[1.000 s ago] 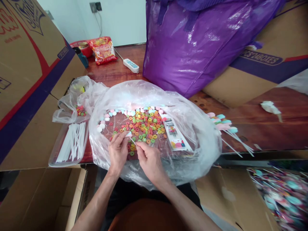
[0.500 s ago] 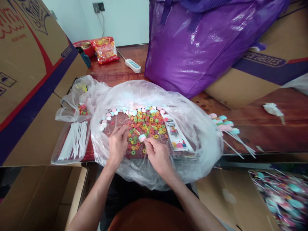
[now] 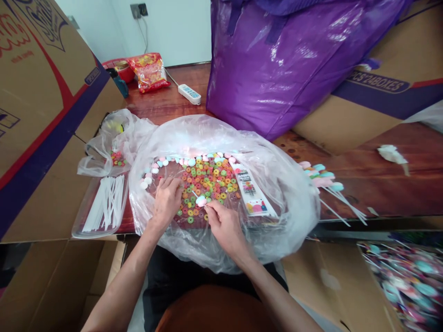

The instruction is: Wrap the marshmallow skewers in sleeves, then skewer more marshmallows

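My right hand (image 3: 224, 225) pinches a thin white stick with a pink, white and blue marshmallow (image 3: 201, 201) threaded on it. The stick's far end pokes out beyond the marshmallow, toward the upper left. My left hand (image 3: 168, 198) is curled down beside the ring-shaped cereal (image 3: 211, 177), its fingertips mostly hidden; whether something is in them I cannot make out. Many coloured rings lie inside a large clear plastic bag (image 3: 294, 207) spread on the table. Loose marshmallows (image 3: 148, 175) line the far and left side of the rings.
White sticks (image 3: 104, 205) fill a clear tray at left, below a small plastic bag (image 3: 100, 138) of rings. A printed packet (image 3: 251, 191) lies right of the cereal. Finished marshmallow sticks (image 3: 321, 177) rest farther right. A purple bag (image 3: 277, 69) and cartons (image 3: 44, 115) stand around.
The marshmallow and my right hand have shifted slightly left. My left hand stays low by the rings, a little farther left, and the whole view has shifted slightly.
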Demonstrator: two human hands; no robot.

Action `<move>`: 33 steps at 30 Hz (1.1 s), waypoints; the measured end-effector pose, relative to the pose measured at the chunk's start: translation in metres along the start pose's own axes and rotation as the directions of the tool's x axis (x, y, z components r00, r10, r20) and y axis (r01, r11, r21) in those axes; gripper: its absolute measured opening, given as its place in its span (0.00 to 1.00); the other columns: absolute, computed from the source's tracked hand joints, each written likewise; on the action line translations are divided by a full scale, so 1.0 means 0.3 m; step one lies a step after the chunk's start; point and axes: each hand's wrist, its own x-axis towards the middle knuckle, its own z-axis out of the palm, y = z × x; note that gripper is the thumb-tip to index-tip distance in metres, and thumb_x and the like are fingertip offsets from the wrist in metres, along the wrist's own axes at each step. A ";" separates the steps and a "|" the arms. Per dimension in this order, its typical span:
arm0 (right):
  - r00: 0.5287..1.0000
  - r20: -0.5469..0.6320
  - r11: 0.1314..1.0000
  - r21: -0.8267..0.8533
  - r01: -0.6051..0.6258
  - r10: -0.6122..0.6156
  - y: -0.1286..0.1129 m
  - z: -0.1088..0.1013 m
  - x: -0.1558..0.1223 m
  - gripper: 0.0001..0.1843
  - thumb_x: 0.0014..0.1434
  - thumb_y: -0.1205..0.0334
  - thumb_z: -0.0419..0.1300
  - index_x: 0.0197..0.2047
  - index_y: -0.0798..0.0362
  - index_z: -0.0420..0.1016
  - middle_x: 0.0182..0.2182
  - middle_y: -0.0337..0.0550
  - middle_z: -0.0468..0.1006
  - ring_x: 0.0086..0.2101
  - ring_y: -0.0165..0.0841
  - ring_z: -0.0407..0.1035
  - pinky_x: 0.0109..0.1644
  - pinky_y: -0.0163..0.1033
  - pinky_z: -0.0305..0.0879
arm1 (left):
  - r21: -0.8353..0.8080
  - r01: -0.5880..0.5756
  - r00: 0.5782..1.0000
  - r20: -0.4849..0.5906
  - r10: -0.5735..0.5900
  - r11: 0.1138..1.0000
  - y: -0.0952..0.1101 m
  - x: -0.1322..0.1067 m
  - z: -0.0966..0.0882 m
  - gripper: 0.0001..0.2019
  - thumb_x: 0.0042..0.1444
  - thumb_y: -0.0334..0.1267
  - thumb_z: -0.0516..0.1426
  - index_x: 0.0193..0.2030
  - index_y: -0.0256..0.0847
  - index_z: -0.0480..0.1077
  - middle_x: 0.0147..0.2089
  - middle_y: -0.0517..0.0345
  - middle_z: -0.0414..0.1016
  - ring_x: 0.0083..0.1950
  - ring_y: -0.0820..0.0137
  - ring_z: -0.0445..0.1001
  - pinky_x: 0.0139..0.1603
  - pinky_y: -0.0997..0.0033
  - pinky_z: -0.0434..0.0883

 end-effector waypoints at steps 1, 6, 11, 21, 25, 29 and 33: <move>1.000 -0.001 1.000 -0.001 0.000 0.000 0.001 0.000 0.000 0.14 0.68 0.62 0.50 0.34 0.52 0.74 0.20 0.37 0.72 0.21 0.31 0.65 0.29 0.34 0.57 | -0.002 0.008 1.000 -0.023 -0.008 1.000 0.000 -0.006 -0.001 0.08 0.61 0.27 0.53 0.40 0.42 0.72 0.41 0.52 0.79 0.45 0.61 0.73 0.56 0.55 0.65; 1.000 0.003 1.000 0.005 -0.004 0.004 0.003 0.000 -0.001 0.14 0.68 0.62 0.50 0.34 0.52 0.74 0.20 0.36 0.72 0.21 0.30 0.65 0.29 0.34 0.57 | 0.003 -0.047 0.996 0.076 0.047 0.999 -0.009 -0.020 -0.018 0.09 0.63 0.29 0.53 0.42 0.43 0.74 0.46 0.52 0.79 0.49 0.60 0.71 0.56 0.57 0.66; 1.000 0.005 1.000 0.006 0.007 -0.007 0.000 -0.001 -0.004 0.15 0.68 0.61 0.50 0.33 0.52 0.73 0.20 0.36 0.70 0.20 0.30 0.63 0.28 0.34 0.56 | 0.074 -0.134 0.976 0.183 0.119 0.988 -0.013 -0.008 -0.035 0.11 0.63 0.30 0.54 0.45 0.45 0.76 0.43 0.52 0.79 0.46 0.59 0.70 0.54 0.57 0.67; 1.000 0.015 1.000 0.003 0.008 -0.008 0.004 0.001 -0.004 0.15 0.68 0.61 0.50 0.33 0.52 0.74 0.20 0.36 0.72 0.21 0.30 0.64 0.28 0.34 0.57 | -0.012 -0.262 0.896 0.368 0.248 0.965 -0.055 0.027 -0.063 0.11 0.61 0.28 0.55 0.42 0.45 0.78 0.38 0.53 0.75 0.42 0.63 0.73 0.45 0.66 0.71; 1.000 0.005 1.000 0.000 0.021 -0.021 0.004 0.000 -0.006 0.15 0.68 0.61 0.50 0.33 0.51 0.74 0.21 0.37 0.72 0.21 0.30 0.64 0.29 0.34 0.57 | 0.044 -0.262 0.920 0.313 0.236 0.964 -0.049 0.013 -0.053 0.11 0.62 0.28 0.53 0.45 0.41 0.76 0.41 0.49 0.75 0.45 0.61 0.74 0.51 0.61 0.71; 0.999 0.020 1.000 0.002 0.025 -0.025 0.002 0.000 -0.007 0.15 0.68 0.61 0.49 0.33 0.51 0.74 0.21 0.37 0.72 0.21 0.30 0.65 0.29 0.34 0.57 | 0.090 -0.212 0.958 0.215 0.189 0.973 -0.034 -0.011 -0.029 0.10 0.65 0.30 0.50 0.43 0.39 0.73 0.42 0.47 0.75 0.47 0.60 0.73 0.54 0.56 0.70; 0.999 0.023 0.999 -0.009 0.038 -0.037 -0.006 0.002 -0.004 0.15 0.68 0.61 0.49 0.33 0.52 0.74 0.20 0.36 0.70 0.21 0.30 0.63 0.29 0.34 0.56 | -0.048 -0.069 0.994 0.079 0.072 0.996 -0.034 -0.021 -0.017 0.09 0.66 0.32 0.51 0.41 0.40 0.72 0.40 0.51 0.75 0.44 0.63 0.74 0.50 0.62 0.72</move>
